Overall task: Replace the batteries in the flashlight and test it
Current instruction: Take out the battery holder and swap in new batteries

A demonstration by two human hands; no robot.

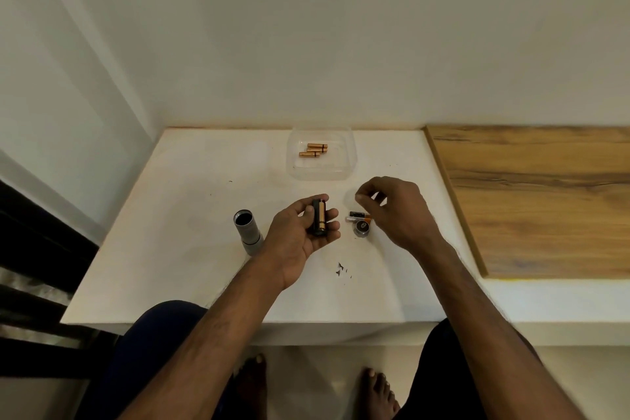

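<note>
My left hand grips a black battery holder with a gold battery showing in it, palm up above the white table. The grey flashlight body lies to its left, open end facing away. My right hand hovers with loosely curled fingers over loose batteries and the black flashlight end cap on the table; it holds nothing that I can see. A clear plastic tray at the back holds three gold batteries.
A wood-grain panel lies at the right, raised slightly above the white surface. Walls close the back and left. Small dark specks mark the table near the front. My knees and bare feet are below the table edge.
</note>
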